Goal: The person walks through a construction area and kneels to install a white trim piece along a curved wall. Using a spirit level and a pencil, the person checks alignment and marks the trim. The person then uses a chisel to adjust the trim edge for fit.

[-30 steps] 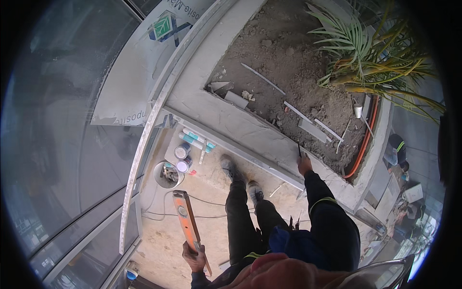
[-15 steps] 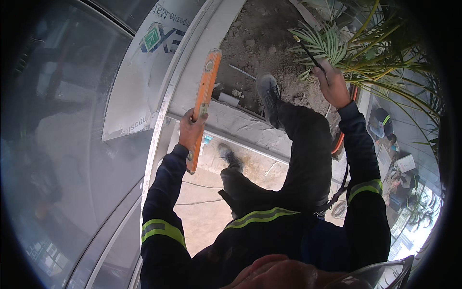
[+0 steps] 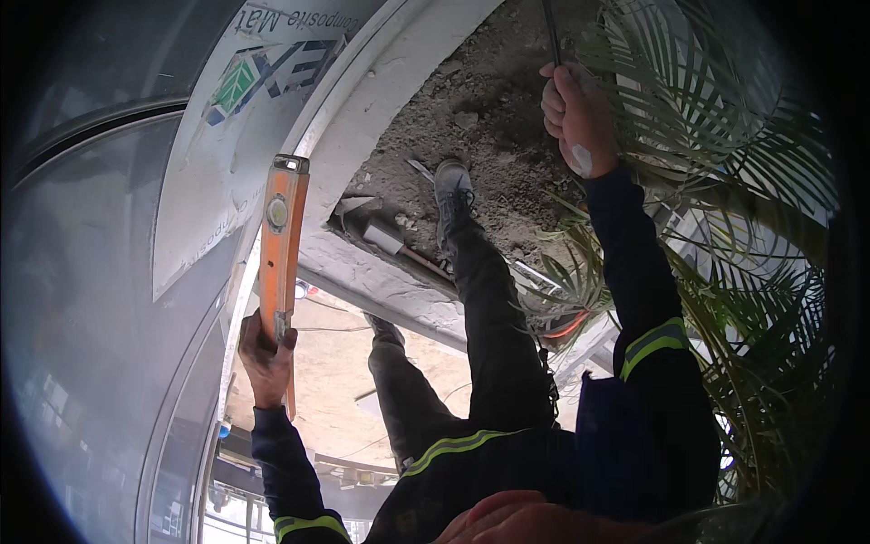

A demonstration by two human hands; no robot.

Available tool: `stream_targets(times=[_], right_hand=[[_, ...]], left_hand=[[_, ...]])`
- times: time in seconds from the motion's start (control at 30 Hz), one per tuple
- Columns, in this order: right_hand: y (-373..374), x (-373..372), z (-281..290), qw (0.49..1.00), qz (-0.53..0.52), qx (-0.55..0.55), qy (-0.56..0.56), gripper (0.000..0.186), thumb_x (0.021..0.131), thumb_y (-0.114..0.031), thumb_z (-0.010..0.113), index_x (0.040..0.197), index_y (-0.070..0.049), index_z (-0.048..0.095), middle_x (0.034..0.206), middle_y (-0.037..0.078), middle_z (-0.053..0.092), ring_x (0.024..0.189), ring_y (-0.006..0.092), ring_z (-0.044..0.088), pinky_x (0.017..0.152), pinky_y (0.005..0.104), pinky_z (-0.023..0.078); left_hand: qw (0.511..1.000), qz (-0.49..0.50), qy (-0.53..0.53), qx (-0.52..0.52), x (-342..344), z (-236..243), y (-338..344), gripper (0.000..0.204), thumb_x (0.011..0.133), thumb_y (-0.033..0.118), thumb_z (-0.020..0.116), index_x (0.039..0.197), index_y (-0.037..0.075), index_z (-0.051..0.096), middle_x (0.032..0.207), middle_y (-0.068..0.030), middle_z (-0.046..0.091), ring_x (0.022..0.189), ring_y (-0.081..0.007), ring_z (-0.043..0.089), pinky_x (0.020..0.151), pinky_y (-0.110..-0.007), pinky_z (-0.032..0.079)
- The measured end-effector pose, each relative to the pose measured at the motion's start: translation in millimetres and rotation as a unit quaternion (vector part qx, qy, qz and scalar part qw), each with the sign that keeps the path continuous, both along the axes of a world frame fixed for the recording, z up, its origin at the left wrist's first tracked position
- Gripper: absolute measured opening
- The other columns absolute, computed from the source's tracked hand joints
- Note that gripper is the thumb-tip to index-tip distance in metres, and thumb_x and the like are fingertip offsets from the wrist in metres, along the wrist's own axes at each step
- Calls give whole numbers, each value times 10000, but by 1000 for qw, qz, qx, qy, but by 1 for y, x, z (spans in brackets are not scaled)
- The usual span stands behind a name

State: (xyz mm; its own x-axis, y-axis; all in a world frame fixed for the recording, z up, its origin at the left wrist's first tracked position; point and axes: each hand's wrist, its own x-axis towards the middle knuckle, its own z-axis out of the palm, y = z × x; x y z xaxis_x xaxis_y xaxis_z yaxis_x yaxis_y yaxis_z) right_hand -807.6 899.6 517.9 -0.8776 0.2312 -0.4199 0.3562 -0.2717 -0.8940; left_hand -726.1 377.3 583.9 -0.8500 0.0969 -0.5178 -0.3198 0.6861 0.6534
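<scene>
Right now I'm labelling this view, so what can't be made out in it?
In the head view:
Dark rod in the right hand: far end cut off by the top edge.
Orange level: lower part partly covered by the left hand.
Orange tube: partly behind palm fronds.

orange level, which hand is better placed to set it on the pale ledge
Left, most likely: the left hand grips the orange level, whose upper end appears beside the pale ledge. The right hand holds a slim dark tool near the palm fronds.
</scene>
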Motion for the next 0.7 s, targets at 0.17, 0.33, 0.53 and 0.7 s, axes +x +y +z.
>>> stream_targets(times=[0.17,0.33,0.53,0.7], right_hand=[[27,-6,50,983,-27,-168,-66,230,1080,-276,508,1194,-83,553,775,-32,447,575,52,355,512,241,305],[25,-59,63,934,-38,-354,-27,152,1060,-204,533,1153,-100,595,991,43,603,841,155,562,745,330,457],[23,-169,104,895,-105,-434,-1,126,1040,-201,581,1079,-98,642,1258,64,633,1187,230,573,979,427,457],[20,-205,111,895,-96,-436,14,128,1023,-231,624,1089,-123,642,1182,13,631,1114,168,580,951,423,457]], left_hand=[[995,17,57,-79,-30,-13,44,549,774,143,835,1193,-122,599,983,-151,562,846,-268,586,761,-386,495],[991,-24,60,-121,-41,31,66,523,736,148,841,1168,-48,622,995,-183,571,851,-362,604,736,-455,501],[996,16,-29,-87,-19,84,85,502,721,130,841,1150,-40,642,994,-168,580,853,-337,618,733,-436,516],[998,36,-37,-43,-44,84,98,493,722,166,852,1129,-28,651,980,-154,582,847,-327,622,725,-435,519]])
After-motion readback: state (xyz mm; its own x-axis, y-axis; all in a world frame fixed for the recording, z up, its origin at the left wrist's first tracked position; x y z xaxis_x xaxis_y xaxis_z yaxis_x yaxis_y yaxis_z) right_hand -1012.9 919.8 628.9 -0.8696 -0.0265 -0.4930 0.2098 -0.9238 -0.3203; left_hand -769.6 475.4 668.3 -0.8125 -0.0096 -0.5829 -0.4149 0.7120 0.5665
